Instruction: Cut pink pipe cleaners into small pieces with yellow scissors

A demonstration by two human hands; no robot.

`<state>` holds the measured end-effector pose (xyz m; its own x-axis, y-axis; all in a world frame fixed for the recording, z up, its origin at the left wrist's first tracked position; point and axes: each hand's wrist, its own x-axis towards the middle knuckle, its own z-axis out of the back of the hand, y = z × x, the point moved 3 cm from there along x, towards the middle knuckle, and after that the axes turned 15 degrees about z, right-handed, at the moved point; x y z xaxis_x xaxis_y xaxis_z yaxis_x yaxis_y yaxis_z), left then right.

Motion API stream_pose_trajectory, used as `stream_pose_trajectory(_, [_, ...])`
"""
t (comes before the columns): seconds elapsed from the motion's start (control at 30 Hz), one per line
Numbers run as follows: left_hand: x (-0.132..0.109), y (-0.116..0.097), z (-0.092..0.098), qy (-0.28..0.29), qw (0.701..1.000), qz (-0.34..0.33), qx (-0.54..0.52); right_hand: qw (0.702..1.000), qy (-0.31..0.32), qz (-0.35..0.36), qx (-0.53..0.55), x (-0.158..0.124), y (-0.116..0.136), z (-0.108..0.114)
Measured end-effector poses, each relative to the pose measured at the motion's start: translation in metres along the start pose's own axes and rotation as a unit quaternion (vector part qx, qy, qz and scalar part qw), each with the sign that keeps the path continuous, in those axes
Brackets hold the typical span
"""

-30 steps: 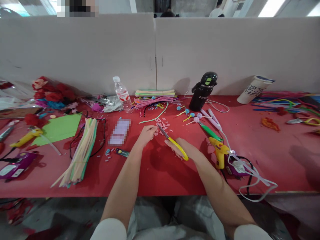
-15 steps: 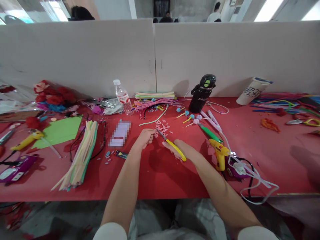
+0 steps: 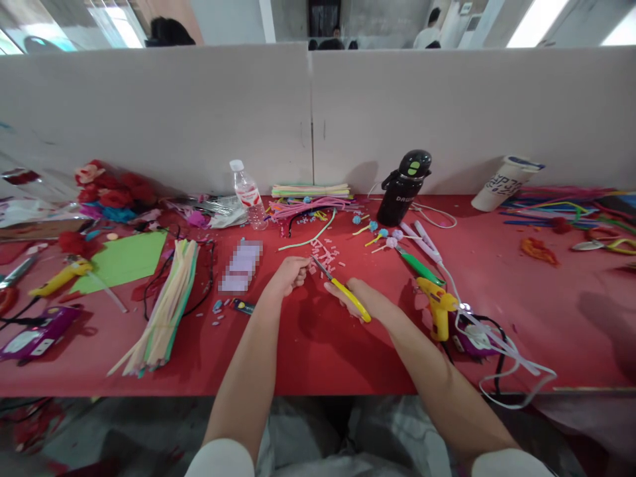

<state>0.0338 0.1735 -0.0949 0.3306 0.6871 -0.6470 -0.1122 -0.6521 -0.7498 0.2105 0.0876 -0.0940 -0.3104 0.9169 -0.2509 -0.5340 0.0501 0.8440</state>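
My right hand [image 3: 370,301] grips yellow-handled scissors [image 3: 342,291], their blades pointing up-left toward my left hand. My left hand [image 3: 289,273] is curled in a pinch just left of the blade tips; what it holds is too small to make out. Several short pink cut pieces [image 3: 325,253] lie scattered on the red table [image 3: 318,344] just beyond the blades. A light green pipe cleaner [image 3: 311,237] curves behind them.
A yellow glue gun [image 3: 437,306] with white cable lies right of my right arm. A black flask [image 3: 403,188], a water bottle [image 3: 247,194], a pink pipe-cleaner pile [image 3: 308,202], a bundle of pale sticks [image 3: 166,306], green paper [image 3: 124,258] and red flowers [image 3: 112,192] surround the spot.
My left hand has curled from loosely spread into a tighter pinch near the scissor tips. The scissors and right hand have barely moved.
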Motion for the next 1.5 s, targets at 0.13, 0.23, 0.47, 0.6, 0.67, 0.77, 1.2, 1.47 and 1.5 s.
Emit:
stream_pose_trajectory(0.13, [0.001, 0.0, 0.001, 0.002, 1.0, 0.001, -0.007, 1.0, -0.007, 0.008, 0.018, 0.001, 0.0, 0.0])
stream_pose_trajectory(0.23, [0.001, 0.001, 0.002, 0.008, 1.0, 0.005, -0.007, 0.999, -0.006, 0.009, 0.037, 0.0, -0.001, 0.0])
stream_pose_trajectory(0.47, [0.003, 0.003, 0.003, 0.011, 1.0, 0.018, -0.013, 0.999, -0.007, 0.008, 0.053, -0.002, 0.007, 0.001])
stream_pose_trajectory(0.6, [0.004, 0.004, 0.004, 0.005, 1.0, 0.014, -0.011, 0.999, -0.032, -0.019, 0.026, -0.001, 0.012, -0.001])
stream_pose_trajectory(0.67, [0.004, 0.004, 0.006, 0.007, 1.0, 0.009, -0.009, 0.999, -0.042, -0.022, 0.023, -0.001, 0.013, -0.002])
stream_pose_trajectory(0.77, [0.003, 0.003, 0.008, 0.004, 1.0, 0.0, -0.002, 0.998, -0.027, -0.017, 0.063, -0.002, 0.009, -0.002])
stream_pose_trajectory(1.2, [-0.025, 0.004, -0.055, 0.094, 0.97, -0.1, 0.199, 0.923, -0.226, 0.176, 0.255, 0.016, 0.004, 0.019])
stream_pose_trajectory(1.47, [-0.035, 0.001, -0.058, 0.119, 0.975, -0.067, 0.177, 0.908, -0.23, 0.228, 0.267, 0.014, 0.003, 0.021])
stream_pose_trajectory(1.5, [-0.036, 0.0, -0.056, 0.125, 0.976, -0.061, 0.169, 0.907, -0.231, 0.234, 0.264, 0.014, 0.002, 0.021])
